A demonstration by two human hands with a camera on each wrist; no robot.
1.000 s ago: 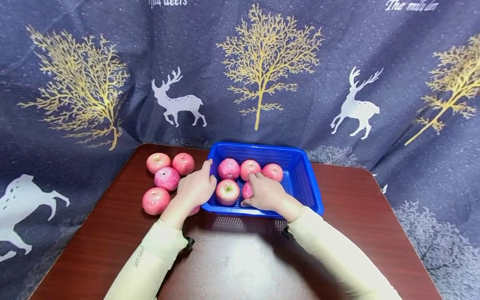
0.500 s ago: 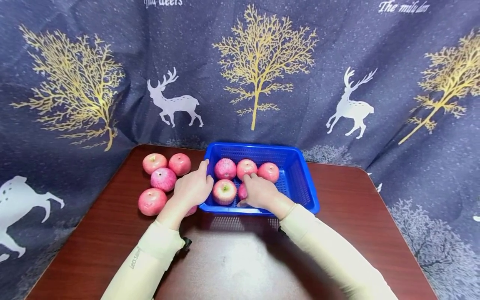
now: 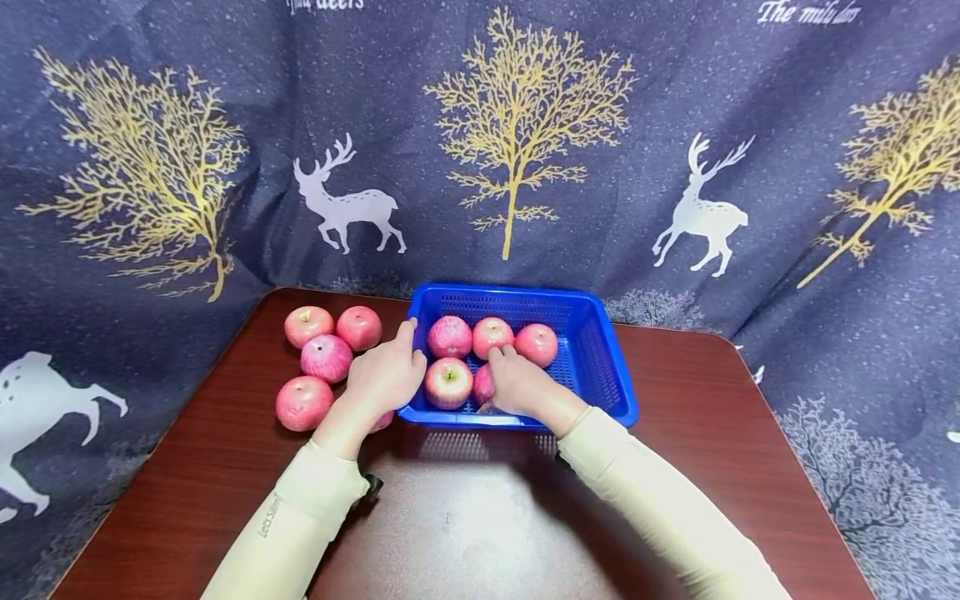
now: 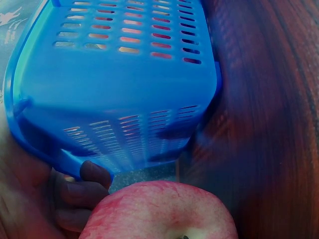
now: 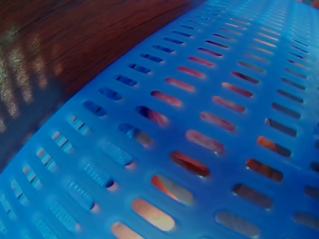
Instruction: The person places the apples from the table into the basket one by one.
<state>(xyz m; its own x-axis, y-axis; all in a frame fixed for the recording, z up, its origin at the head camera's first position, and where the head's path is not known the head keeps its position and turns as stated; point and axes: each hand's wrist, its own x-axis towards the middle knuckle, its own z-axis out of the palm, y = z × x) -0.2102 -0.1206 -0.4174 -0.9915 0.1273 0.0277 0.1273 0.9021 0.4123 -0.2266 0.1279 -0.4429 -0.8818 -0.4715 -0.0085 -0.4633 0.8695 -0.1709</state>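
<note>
- Head view: I see my left hand resting against the left rim of the blue basket, fingers fairly straight, with no grip on anything that I can make out. A pink apple lies partly hidden under that wrist. My right hand is inside the basket, fingers curled over an apple at the near wall; grip closed on it. Four more apples lie in the basket, and four loose apples sit on the table to the left.
- Left wrist view: the basket's slotted wall fills the frame; an apple sits right below the camera, with fingertips beside it, touching the basket's lower edge.
- Right wrist view: only the basket's slotted wall, with red showing through the slots. The grip is out of sight here.
- Judgement: seat the held apple flat before letting go, keep the left hand bracing the rim so the basket does not slide, and avoid nudging neighbouring fruit.
</note>
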